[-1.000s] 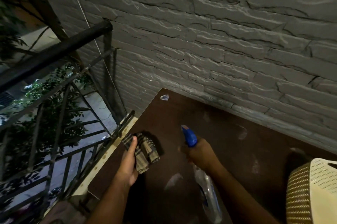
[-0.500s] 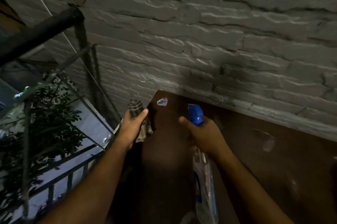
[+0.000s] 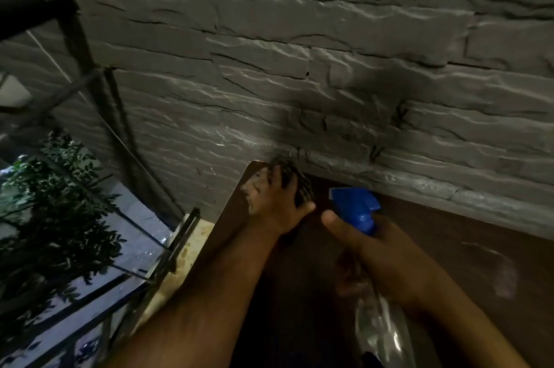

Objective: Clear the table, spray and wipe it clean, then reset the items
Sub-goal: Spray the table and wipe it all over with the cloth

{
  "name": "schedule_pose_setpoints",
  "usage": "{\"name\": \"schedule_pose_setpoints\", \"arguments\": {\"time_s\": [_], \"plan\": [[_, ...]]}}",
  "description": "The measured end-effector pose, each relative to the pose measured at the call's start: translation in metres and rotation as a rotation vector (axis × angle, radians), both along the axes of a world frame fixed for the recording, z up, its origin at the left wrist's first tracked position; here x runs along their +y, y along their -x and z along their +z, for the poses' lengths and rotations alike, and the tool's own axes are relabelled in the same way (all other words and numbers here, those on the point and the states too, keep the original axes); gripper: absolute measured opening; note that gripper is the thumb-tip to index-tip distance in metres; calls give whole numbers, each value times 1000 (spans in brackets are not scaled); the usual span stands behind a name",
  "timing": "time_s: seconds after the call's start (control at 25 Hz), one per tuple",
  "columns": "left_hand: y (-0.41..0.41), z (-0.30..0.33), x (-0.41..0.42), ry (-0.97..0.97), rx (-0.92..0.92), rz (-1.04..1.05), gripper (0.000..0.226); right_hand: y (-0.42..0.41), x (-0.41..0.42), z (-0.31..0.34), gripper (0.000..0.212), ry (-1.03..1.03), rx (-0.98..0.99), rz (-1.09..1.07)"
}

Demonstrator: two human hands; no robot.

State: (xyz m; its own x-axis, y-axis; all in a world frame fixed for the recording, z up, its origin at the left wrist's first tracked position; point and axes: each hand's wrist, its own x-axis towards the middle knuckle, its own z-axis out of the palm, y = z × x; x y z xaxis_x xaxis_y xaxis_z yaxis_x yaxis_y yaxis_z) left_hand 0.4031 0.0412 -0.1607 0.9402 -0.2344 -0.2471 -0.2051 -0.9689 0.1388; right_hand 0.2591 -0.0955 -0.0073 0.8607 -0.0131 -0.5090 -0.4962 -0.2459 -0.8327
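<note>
My left hand (image 3: 277, 202) presses a checked cloth (image 3: 301, 186) onto the far left corner of the dark brown table (image 3: 449, 247), fingers spread over it. Most of the cloth is hidden under the hand. My right hand (image 3: 386, 259) grips a clear spray bottle (image 3: 380, 331) by its neck. The bottle's blue trigger head (image 3: 355, 208) points toward the wall and the left hand, a little above the tabletop. Pale smears (image 3: 503, 274) mark the table surface at the right.
A grey stone-brick wall (image 3: 299, 67) runs right behind the table. A black metal railing (image 3: 99, 103) stands at the left, with green foliage (image 3: 45, 217) beyond it. A pale ledge (image 3: 180, 259) borders the table's left edge.
My left hand has carried the cloth from the table's left edge up to the far corner and now presses it flat there. The view has moved closer to the wall; the basket has left the view.
</note>
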Motion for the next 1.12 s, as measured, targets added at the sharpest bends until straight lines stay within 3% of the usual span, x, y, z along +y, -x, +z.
{"name": "schedule_pose_setpoints", "arguments": {"time_s": [0.08, 0.16, 0.24, 0.32, 0.36, 0.44, 0.56, 0.6, 0.72, 0.8, 0.84, 0.96, 1.0, 1.04, 1.12], "plan": [[23, -9, -17, -49, -22, -280, 76, 2, 1, -1, 43, -54, 24, -31], [21, -17, -2, -42, -134, -405, 66, 3, 0, 0, 39, -88, 53, -44], [-6, -25, 30, -15, -211, -189, 59, 3, -1, -2, 44, -100, 75, -43], [-26, -30, 48, 15, -167, 134, 57, 2, -3, -3, 44, -97, 86, -58], [-25, -29, 42, 6, -140, 195, 57, 3, -3, -4, 45, -92, 95, -60], [-7, -25, 8, -2, -175, 48, 59, 2, -2, -4, 48, -85, 98, -53], [15, -26, 0, -30, -183, -425, 64, -1, 2, -5, 48, -82, 91, -70], [4, -28, 14, -43, -205, -427, 65, -2, 2, -5, 48, -76, 95, -68], [-27, -35, 55, 19, -179, 62, 60, -1, -1, -5, 52, -72, 100, -67], [-15, -33, 39, -28, -137, 181, 60, 2, -2, -6, 51, -72, 114, -68], [-3, -28, 18, -21, -155, 73, 61, 3, -3, -6, 50, -66, 123, -55], [36, -17, -20, 17, -93, -573, 66, 4, -1, -7, 49, -59, 132, -28], [28, -16, -11, 17, -98, -641, 65, 4, 0, -6, 46, -64, 141, -36], [9, -19, 1, -1, -141, -566, 61, 4, 1, -5, 44, -67, 153, -43], [-19, -24, 32, -33, -214, -152, 57, 5, 0, -5, 44, -62, 159, -60]]}}
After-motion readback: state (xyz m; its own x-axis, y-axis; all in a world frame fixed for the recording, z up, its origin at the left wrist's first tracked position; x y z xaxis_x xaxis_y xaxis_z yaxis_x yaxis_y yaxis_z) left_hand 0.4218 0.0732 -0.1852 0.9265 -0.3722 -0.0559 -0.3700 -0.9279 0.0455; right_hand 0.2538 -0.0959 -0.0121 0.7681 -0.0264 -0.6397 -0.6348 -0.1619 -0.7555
